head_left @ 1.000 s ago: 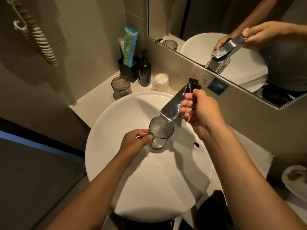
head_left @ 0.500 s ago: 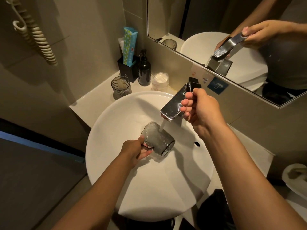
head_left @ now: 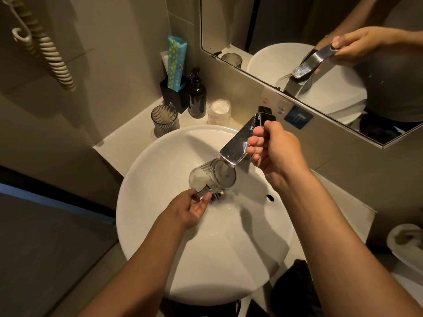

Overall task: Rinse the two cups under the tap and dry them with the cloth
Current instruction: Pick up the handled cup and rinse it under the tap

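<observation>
Pinching the handle of a clear glass cup (head_left: 211, 177), the left hand (head_left: 191, 208) holds it tipped on its side over the white round basin (head_left: 160, 225), thumb and fingers closed on the handle just below the cup's body. The cup's mouth faces right and slightly up, sitting directly beneath the spout end of the chrome tap (head_left: 240, 143), and a stream of water falls from the tap into the opening; water also spreads over the basin floor below the cup. The right hand (head_left: 274, 154) grips the flat tap lever from its right side, fingers curled over the edge and thumb up near the black base of the tap. A second cup, the ribbed grey tumbler (head_left: 164, 120), stands upright on the white counter (head_left: 128, 143) at the back left of the basin, well apart from both hands. Behind it stand a black holder (head_left: 176, 92) with a blue-green patterned tube (head_left: 176, 62) in it, a dark pump bottle (head_left: 197, 97) just beside that, and a small wrapped pack of pads (head_left: 219, 112). An overflow hole (head_left: 270, 197) shows on the basin's right wall. A mirror (head_left: 286, 30) above the counter reflects the tap, the hand on it and the basin. A coiled cord (head_left: 45, 49) hangs on the left wall, and a dark cloth-like shape (head_left: 295, 287) lies low beside the basin's right edge; what it is cannot be told.
</observation>
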